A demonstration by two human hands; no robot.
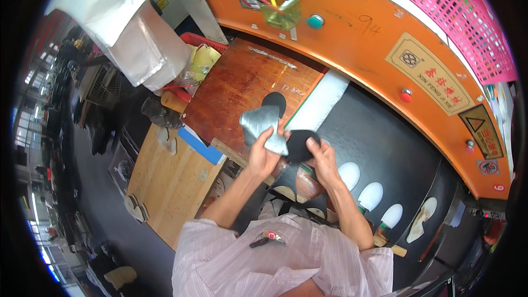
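Over the lower edge of the reddish-brown board [220,88], in front of your chest, your left hand [264,154] pinches a silvery grey sheet [261,121] between thumb and fingers. Your right hand [324,157] grips a rounded black pad [302,144], thumb on its upper face. Neither grip looks wide. The step in hand seems to be handling these two thin pieces side by side; their near edges meet in view, though you cannot tell from here whether they touch. Any next move probably calls for a light pinch from both hands, with the edges free of your fingertips. A dark disc [274,102] shows just beyond the grey sheet; whether it lies on the board or is held behind the sheet is unclear.

As for containers, on the orange panel [352,27] ahead of you a yellowish-green holder [281,21] carries pen-like sticks, one yellow and one white among them. To your left, beyond the board, a red crate [219,47] has a yellow bundle [203,61] at it, perhaps inside. At upper right stands a pink basket [456,22] with pierced walls; its contents are hard to make out.
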